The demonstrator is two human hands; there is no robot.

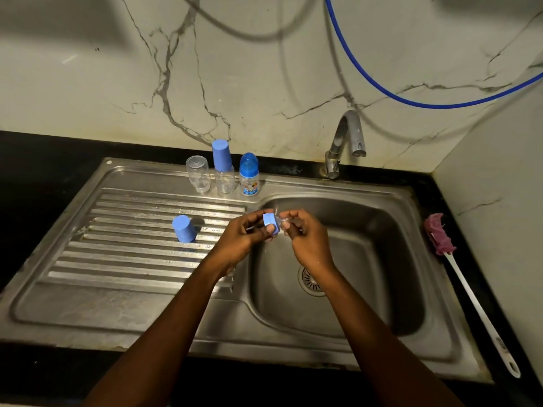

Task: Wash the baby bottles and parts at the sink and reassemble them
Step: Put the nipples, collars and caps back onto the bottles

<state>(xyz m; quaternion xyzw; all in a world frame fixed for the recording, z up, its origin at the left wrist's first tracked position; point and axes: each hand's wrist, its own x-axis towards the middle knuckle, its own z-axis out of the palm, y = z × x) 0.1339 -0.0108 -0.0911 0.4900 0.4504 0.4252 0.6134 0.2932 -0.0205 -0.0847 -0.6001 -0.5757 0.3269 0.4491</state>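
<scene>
Both forearms reach in from the near edge and meet over the left side of the sink basin (382, 289).

Left hand (246, 233): fingers and thumb curl round a blue collar ring (271, 223), gripping it by the outer wall.

Right hand (305, 239): fingertips pinch a clear teat (286, 223) held against the collar's open side. I cannot tell whether it is already seated in the ring, as the clear part reads poorly.

Handling, as I judge it:
- Collar: light, stiff plastic, probably wet and slick. Best gripped across the outer wall, not by the thin rim.
- Teat: soft, thin and springy, and it would fold if squeezed at the tip. I'd take it by the thicker base and draw it evenly through the ring.
- Neither looks fragile, but either could slip from wet fingers and drop towards the drain (311, 282).

Further out, a loose blue cap (184, 228) stands mouth down on the ribbed drainboard (132, 259), apart from the rest.

Three stand close in a row at the back edge:
- a bare clear bottle (198, 173), upside down
- a capped clear bottle (223, 168) under a tall blue cap
- a printed bottle (249, 176) with a domed blue cover, apparently complete

The bottle bodies look light, rigid and smooth, so I'd take them round the middle.

Beyond them is the tap (346, 139). The bottle brush (440, 235) lies on the counter to the right of the sink.
</scene>
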